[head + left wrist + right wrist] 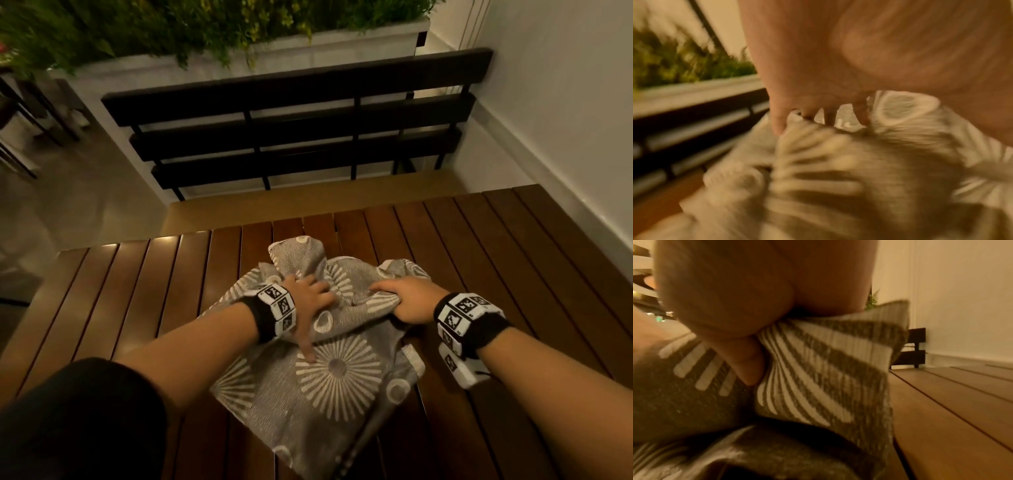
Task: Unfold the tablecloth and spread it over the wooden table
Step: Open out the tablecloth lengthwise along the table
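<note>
The grey tablecloth (339,370) with white sunburst prints lies bunched and partly folded in the middle of the slatted wooden table (144,294). My left hand (310,305) sits on its upper left part, fingers curled into a raised fold and thumb stretched back over the flat layer. In the left wrist view the fingertips (777,121) dig into the blurred tablecloth (838,178). My right hand (407,299) grips a gathered ridge of fabric at the right. The right wrist view shows its thumb (748,366) pinching the striped tablecloth (818,369) just above the table (951,402).
A dark slatted bench (301,130) stands just beyond the table's far edge. Behind it is a white planter (342,44) full of green plants. A white wall (565,102) runs along the right side. Dark chair legs (20,130) show at the far left.
</note>
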`<act>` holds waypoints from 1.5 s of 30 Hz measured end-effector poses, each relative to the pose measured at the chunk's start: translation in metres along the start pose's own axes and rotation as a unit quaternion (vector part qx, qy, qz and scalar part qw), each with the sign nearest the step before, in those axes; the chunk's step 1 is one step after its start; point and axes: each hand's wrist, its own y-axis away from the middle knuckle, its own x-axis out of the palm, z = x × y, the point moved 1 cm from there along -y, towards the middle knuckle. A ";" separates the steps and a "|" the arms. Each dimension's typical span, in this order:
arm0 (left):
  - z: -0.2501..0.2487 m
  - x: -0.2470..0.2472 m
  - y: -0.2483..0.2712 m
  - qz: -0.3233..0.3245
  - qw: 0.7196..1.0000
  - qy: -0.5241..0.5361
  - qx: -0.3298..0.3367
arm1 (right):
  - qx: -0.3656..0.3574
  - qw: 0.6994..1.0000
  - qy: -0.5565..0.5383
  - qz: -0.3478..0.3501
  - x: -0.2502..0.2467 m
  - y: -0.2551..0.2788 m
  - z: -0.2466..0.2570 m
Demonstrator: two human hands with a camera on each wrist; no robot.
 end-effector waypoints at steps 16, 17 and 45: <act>0.030 0.039 -0.010 -0.055 0.960 0.252 -0.108 | 0.134 0.987 0.084 0.039 0.044 -0.037 -0.001; 0.030 0.043 -0.008 -0.038 0.959 0.261 -0.106 | 0.119 0.989 0.084 0.023 0.045 -0.038 0.003; 0.006 -0.026 0.093 -0.465 0.880 0.051 -0.079 | 0.045 0.930 0.302 -0.205 -0.053 0.064 0.049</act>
